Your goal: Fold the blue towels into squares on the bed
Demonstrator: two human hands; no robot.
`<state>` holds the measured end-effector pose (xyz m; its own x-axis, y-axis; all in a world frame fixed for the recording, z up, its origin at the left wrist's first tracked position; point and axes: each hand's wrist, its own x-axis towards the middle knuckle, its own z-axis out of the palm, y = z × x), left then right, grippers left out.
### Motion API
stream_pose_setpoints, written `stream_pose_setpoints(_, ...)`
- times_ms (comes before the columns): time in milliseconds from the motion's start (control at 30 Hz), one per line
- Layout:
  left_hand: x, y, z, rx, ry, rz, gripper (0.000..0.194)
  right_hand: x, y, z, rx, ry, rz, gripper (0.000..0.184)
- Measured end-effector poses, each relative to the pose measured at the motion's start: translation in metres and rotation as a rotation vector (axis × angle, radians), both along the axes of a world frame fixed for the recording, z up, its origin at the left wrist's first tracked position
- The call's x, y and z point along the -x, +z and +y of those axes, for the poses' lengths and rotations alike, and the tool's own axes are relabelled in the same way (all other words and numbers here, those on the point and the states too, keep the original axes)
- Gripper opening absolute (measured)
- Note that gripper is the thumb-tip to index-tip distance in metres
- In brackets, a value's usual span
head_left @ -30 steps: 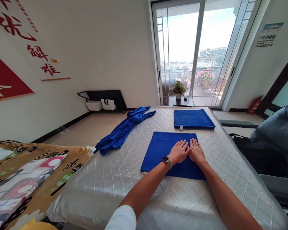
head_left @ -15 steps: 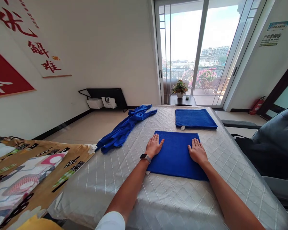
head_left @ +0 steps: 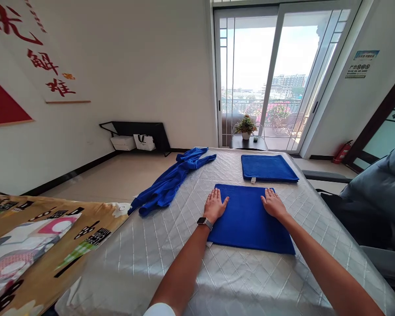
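A folded blue towel (head_left: pixel 246 224) lies flat in front of me on the silver quilted cover (head_left: pixel 164 245). My left hand (head_left: pixel 215 205) rests palm down on its left edge, fingers stretched out and thumb apart. Over the right edge, near the far corner, my right hand (head_left: pixel 272 203) lies flat, its fingers also extended. Just beyond is a second folded blue towel (head_left: pixel 269 167), with a small white tag at its near edge. To the left, a crumpled blue cloth (head_left: pixel 173 180) is spread in a long loose heap.
A brown patterned cloth (head_left: pixel 102 215) adjoins at the left. On the right stands a chair with a grey puffy jacket (head_left: pixel 378 184). Behind are a small table with a potted plant (head_left: pixel 246 126), a glass sliding door (head_left: pixel 245 66) and a low black stand (head_left: pixel 141 131).
The view has shifted slightly. Both hands stay flat on the near towel, which sits a little farther right in view; my right hand is nearer its far right corner.
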<state>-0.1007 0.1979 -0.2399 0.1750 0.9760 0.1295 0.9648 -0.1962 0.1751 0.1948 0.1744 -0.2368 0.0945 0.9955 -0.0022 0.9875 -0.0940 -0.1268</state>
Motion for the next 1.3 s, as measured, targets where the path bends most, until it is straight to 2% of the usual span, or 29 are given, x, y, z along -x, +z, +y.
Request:
stream_pose_setpoints(100, 0.001, 0.0, 0.0, 0.001, 0.003, -0.006, 0.082, -0.002, 0.003, 0.022, -0.023, 0.014, 0.007, 0.069)
stream_pose_setpoints(200, 0.001, -0.003, 0.0, -0.01, 0.003, -0.003, 0.081, -0.005, -0.002, 0.033, -0.028, 0.007, 0.014, 0.069)
stream_pose_setpoints(367, 0.002, -0.006, 0.004, -0.024, -0.013, 0.004, 0.081, -0.01, -0.015, 0.035, -0.041, -0.011, 0.016, 0.07)
stream_pose_setpoints(533, 0.004, 0.0, 0.004, -0.031, -0.012, 0.055, 0.08, -0.01, -0.016, 0.036, -0.045, -0.019, 0.031, 0.071)
stream_pose_setpoints(600, -0.002, 0.003, 0.002, -0.057, -0.037, 0.062, 0.08, -0.009, -0.015, 0.036, -0.049, -0.022, 0.046, 0.071)
stream_pose_setpoints(700, -0.032, 0.003, -0.001, -0.052, -0.185, 0.049, 0.075, -0.009, -0.014, 0.036, -0.055, -0.021, 0.072, 0.072)
stream_pose_setpoints(800, -0.086, 0.0, 0.001, -0.022, -0.399, 0.041, 0.068, -0.009, -0.014, 0.036, -0.063, -0.013, 0.086, 0.072)
stream_pose_setpoints(867, -0.127, -0.001, 0.007, -0.02, -0.495, 0.02, 0.064, -0.012, -0.015, 0.034, -0.064, 0.0, 0.085, 0.071)
stream_pose_setpoints(967, -0.179, -0.001, 0.019, -0.03, -0.554, -0.06, 0.059, -0.015, -0.017, 0.032, -0.057, 0.024, 0.073, 0.066)
stream_pose_setpoints(1033, -0.196, -0.001, 0.025, -0.044, -0.543, -0.112, 0.058, -0.017, -0.018, 0.032, -0.052, 0.029, 0.067, 0.065)
stream_pose_setpoints(1100, -0.195, -0.002, 0.03, -0.043, -0.509, -0.124, 0.059, -0.016, -0.018, 0.033, -0.052, 0.024, 0.064, 0.065)
stream_pose_setpoints(1167, -0.176, -0.003, 0.034, -0.033, -0.47, -0.091, 0.061, -0.014, -0.018, 0.035, -0.058, 0.012, 0.064, 0.066)
stream_pose_setpoints(1300, -0.104, -0.002, 0.047, -0.016, -0.335, -0.011, 0.065, -0.011, -0.017, 0.038, -0.064, -0.015, 0.066, 0.07)
